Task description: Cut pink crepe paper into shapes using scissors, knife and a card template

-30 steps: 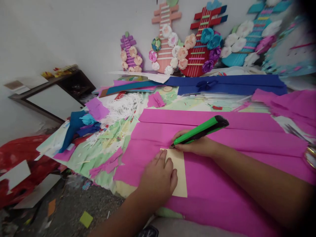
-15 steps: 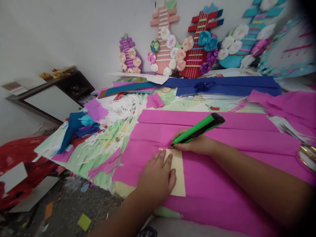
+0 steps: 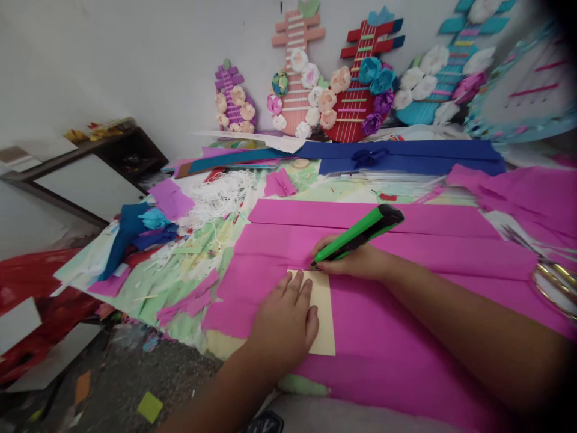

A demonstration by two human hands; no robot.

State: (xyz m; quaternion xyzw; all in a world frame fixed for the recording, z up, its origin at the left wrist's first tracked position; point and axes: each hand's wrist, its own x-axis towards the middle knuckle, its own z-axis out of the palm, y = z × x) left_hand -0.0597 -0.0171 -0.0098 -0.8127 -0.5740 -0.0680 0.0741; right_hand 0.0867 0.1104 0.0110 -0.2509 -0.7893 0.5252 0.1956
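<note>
My left hand lies with its fingers spread on a cream card, pressing it onto bright pink crepe paper. My right hand grips a thick green and black pen-like tool in a writing hold. Its dark tip touches down at the card's top edge, just past my left fingertips. Whether the tip is a nib or a blade is too small to tell. The crepe paper has long folds running across it.
Gold-handled scissors lie at the right. White string and paper scraps cover the table's left side. Blue paper lies behind. Flower-trimmed paper instruments lean on the wall. A dark cabinet stands left.
The view has shifted slightly, so everything sits a little further left. Both hands, the card and the green tool keep nearly the same places relative to each other.
</note>
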